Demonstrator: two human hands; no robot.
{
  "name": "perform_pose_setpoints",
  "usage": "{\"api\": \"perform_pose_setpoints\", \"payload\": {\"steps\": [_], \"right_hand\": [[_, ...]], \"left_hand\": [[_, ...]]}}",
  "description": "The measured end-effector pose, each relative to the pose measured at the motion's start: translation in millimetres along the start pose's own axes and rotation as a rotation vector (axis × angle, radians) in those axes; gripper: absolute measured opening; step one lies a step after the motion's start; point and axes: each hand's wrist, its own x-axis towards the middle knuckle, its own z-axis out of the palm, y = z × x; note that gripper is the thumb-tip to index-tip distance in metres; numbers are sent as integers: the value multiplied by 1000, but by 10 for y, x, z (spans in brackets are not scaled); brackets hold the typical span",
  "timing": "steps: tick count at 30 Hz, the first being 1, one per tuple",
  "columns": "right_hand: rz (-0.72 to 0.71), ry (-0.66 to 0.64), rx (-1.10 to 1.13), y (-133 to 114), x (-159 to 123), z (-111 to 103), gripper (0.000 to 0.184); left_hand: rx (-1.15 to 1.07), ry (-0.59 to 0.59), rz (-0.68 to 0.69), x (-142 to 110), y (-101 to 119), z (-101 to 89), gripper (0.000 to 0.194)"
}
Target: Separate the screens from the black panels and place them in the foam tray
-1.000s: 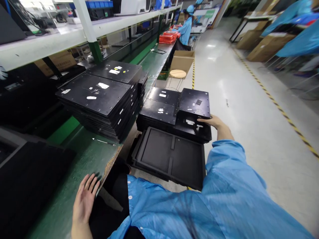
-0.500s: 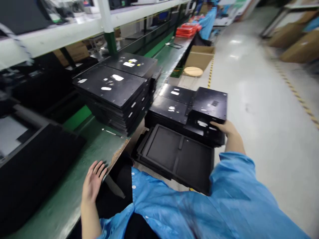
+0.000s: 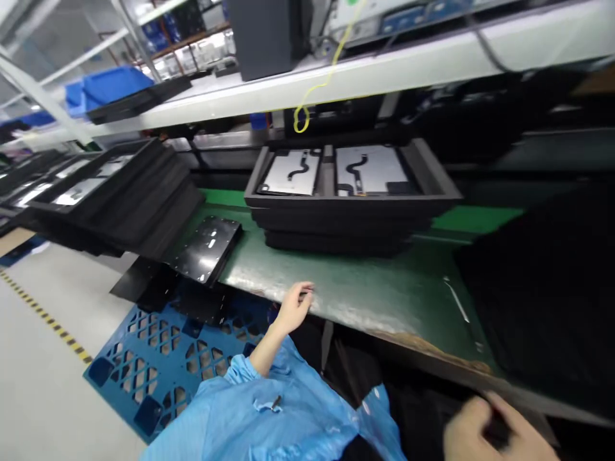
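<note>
Head view: left hand (image 3: 294,306) rested open on front edge of green bench (image 3: 375,288), holding nothing. Black plate (image 3: 207,248) lay just left of it, untouched. Right hand (image 3: 485,432) low, blurred; grip unclear. Stacked trays (image 3: 346,205) beyond fingers, parts still inside.

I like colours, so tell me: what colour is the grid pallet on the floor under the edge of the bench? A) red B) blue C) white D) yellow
B: the pallet with its grid of holes, lying on the floor below the green bench, is plainly blue.
</note>
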Motion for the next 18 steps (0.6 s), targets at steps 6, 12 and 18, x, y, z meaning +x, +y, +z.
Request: {"api": "perform_pose_setpoints", "payload": {"steps": [6,12,18], "right_hand": [[-466,-163,54,-351,98,866,72],[-586,-187,-102,-507,69,1574,44],[-635,-123,-91,-379,16,1658,39]], "left_hand": [[657,499,358,-278,477,-1579,41],[1213,687,190,-249,651,-2773,85],[1458,718,93,-186,494,-2694,71]]}}
